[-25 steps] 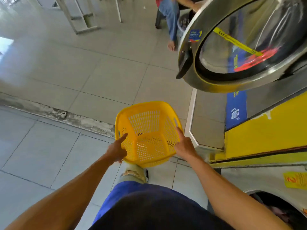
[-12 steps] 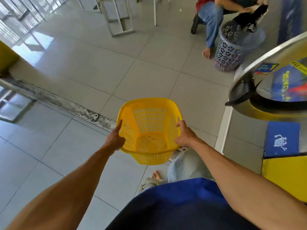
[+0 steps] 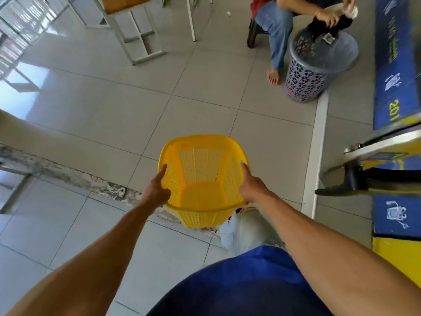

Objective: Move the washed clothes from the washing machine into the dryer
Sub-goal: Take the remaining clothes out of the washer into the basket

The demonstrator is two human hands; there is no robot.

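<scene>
I hold a yellow plastic basket [image 3: 202, 179] out in front of me above the tiled floor [image 3: 114, 106], its perforated walls and solid bottom bare inside. My left hand [image 3: 157, 190] clasps the left rim with the forefinger laid along it, and my right hand [image 3: 252, 185] grips the right rim, fingers curled underneath. Farther off, a seated person [image 3: 280, 21] works over a grey laundry basket [image 3: 307, 76].

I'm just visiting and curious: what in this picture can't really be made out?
All in the head view:
- Machine door: cut off by the right edge, so the drum and any clothes are unseen.
- Grey basket: contents hidden behind its lattice wall.
- Blue wall lettering: motion-blurred, unreadable.
- Hands: fingers hidden behind the yellow basket walls.
</scene>
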